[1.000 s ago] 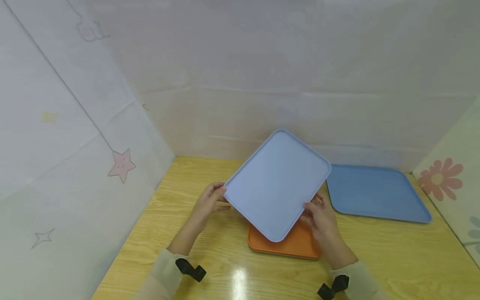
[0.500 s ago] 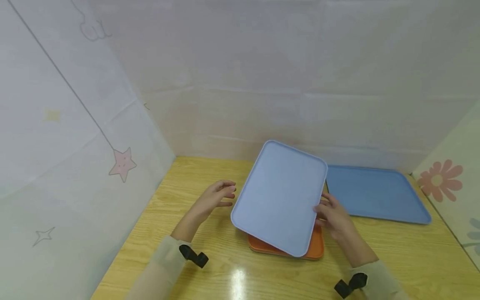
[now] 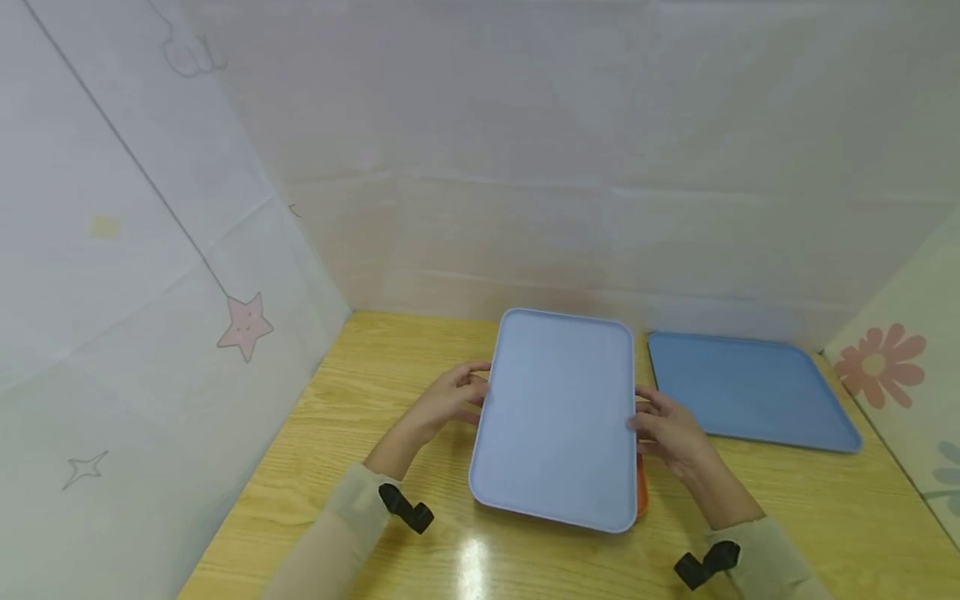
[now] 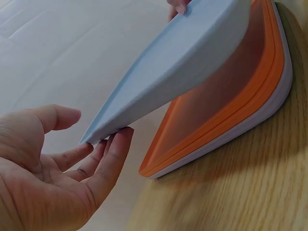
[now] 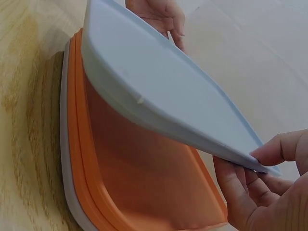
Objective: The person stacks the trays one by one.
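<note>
A light blue tray (image 3: 558,421) is held tilted above a stack of orange trays (image 5: 91,178). My right hand (image 3: 671,433) pinches its right edge, thumb on the rim and fingers beneath. On the opposite side, my left hand (image 3: 450,400) supports the edge with its fingertips from below. In the left wrist view the left thumb stands apart from the rim. A pale tray (image 4: 231,122) lies at the bottom of the stack. From the head view, the light blue tray hides nearly all of that stack.
A darker blue tray (image 3: 750,387) lies on the wooden table (image 3: 390,358) at the back right. A white backdrop sheet (image 3: 480,167) rises behind the table, with printed side sheets at left and right. Black wrist cameras (image 3: 405,508) sit on both sleeves.
The light blue tray has turned from a diagonal to nearly straight and come lower and nearer. The left hand let go of its corner, then came back to its left edge. The right hand kept its grip.
</note>
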{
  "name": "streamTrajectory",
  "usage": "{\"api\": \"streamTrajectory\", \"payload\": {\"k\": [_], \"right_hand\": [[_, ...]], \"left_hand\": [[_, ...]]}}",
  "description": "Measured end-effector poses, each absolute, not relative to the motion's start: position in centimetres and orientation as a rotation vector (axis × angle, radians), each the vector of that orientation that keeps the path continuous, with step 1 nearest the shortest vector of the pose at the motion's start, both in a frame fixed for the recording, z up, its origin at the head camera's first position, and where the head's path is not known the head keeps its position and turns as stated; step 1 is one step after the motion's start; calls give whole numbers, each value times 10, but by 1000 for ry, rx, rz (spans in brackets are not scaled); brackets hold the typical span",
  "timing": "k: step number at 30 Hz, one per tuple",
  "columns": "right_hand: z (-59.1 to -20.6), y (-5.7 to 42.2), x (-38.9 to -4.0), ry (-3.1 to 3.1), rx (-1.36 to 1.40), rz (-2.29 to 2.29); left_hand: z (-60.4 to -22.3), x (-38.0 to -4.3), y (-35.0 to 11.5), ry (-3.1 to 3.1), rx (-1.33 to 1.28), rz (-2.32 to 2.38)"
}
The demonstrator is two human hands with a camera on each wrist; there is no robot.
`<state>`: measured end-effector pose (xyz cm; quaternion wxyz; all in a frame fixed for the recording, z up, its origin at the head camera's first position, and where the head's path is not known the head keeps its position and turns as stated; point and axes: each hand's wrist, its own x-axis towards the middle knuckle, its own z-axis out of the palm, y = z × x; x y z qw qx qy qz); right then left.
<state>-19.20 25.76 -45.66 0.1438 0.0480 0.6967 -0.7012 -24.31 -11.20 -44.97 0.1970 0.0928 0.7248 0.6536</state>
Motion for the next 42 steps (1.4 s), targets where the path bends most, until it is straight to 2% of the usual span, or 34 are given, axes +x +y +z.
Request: {"api": "streamTrajectory", "payload": {"k": [17,42], "right_hand": [[-461,270,-196,2008,72,-1940],[-470,282,-215,2011,53,-1866]], "left_hand": [[-463,-247,-104,2005,159,1788],[-468,-263,-94,1968,155,1793]]}}
